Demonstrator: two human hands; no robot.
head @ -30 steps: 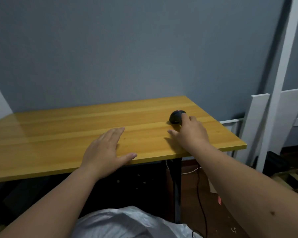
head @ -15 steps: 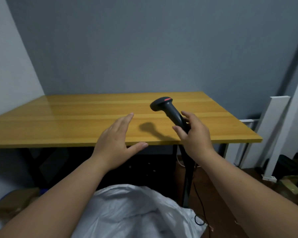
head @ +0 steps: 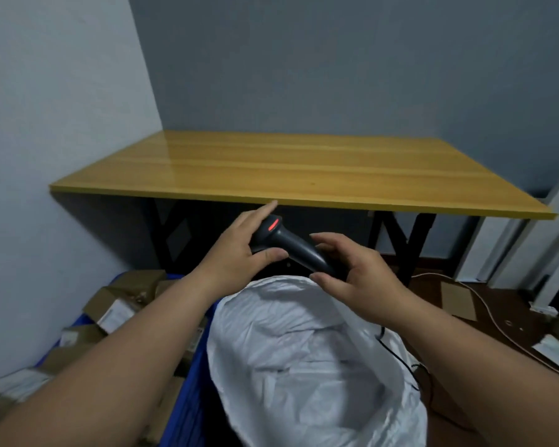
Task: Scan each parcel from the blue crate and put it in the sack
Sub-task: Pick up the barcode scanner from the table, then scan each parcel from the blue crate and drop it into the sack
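Observation:
A black handheld scanner (head: 288, 241) with a red mark on its head is held in front of the table edge, above the sack. My right hand (head: 355, 272) grips its handle. My left hand (head: 239, 250) cups the scanner's head with fingers and thumb around it. The white sack (head: 304, 356) stands open below my hands. To its left the blue crate (head: 188, 398) holds several brown cardboard parcels (head: 117, 304) with white labels; my left forearm hides part of it.
A yellow wooden table (head: 304, 169) on black legs stands against the grey wall. White boards (head: 530, 246) lean at the right. On the dark floor at the right lie a cardboard piece (head: 458, 300), a white cable and a black scanner cable (head: 407, 366).
My right hand lifted the scanner off the table and drew it down toward the sack. My left hand left the tabletop and closed on the scanner's head. The view tilted down, revealing crate and sack.

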